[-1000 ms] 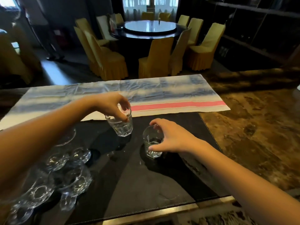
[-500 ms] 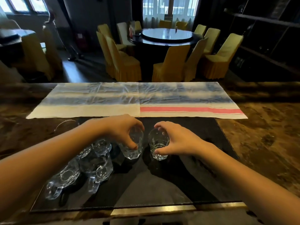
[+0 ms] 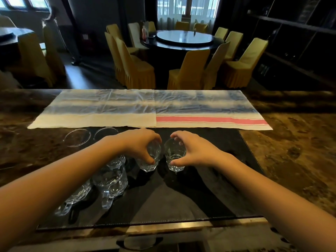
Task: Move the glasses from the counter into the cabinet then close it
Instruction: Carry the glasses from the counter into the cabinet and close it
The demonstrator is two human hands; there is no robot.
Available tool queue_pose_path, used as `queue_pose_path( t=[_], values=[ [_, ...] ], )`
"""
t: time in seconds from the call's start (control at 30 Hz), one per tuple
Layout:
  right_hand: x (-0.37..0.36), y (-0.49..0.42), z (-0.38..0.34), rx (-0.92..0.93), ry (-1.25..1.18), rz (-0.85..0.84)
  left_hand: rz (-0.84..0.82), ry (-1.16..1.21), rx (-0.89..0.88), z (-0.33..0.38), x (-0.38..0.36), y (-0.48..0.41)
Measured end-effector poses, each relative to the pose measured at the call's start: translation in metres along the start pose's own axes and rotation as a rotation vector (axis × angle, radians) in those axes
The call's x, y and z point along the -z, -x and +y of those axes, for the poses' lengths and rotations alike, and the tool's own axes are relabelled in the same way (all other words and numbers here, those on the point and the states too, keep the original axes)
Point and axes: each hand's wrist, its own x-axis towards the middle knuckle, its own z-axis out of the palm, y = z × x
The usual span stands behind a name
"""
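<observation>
We are gripping both glasses from above: our left hand (image 3: 140, 144) is clamping the left glass (image 3: 148, 165), our right hand (image 3: 194, 151) the right glass (image 3: 174, 159). Apart a second ago, they are now meeting between our grips, ready, we judge, for carrying to the cabinet.

Both bare forearms reach forward from the lower corners and converge near the middle. The left grip (image 3: 139, 145) curls over the left glass (image 3: 147, 167), thumb low on its side. The right grip (image 3: 197, 151) mirrors it around the right glass (image 3: 174, 151), knuckles up.
</observation>
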Motion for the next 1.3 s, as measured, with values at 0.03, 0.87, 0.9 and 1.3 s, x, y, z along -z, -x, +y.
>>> queue_pose_path(
  t=[0.03,0.87,0.9,1.3],
  values=[
    [-0.001,-0.001,0.001,0.000,0.005,-0.003,-0.002,0.013,0.005,-0.001,0.000,-0.001],
    [-0.033,0.006,0.021,0.038,-0.165,0.124,0.084,0.134,0.108,0.013,-0.027,0.011],
    [-0.033,0.006,0.022,0.040,-0.180,0.122,0.097,0.110,0.111,0.015,-0.028,0.012],
    [-0.040,0.032,-0.039,0.304,-0.070,0.456,0.395,-0.041,0.175,0.033,-0.030,0.103]
  ],
)
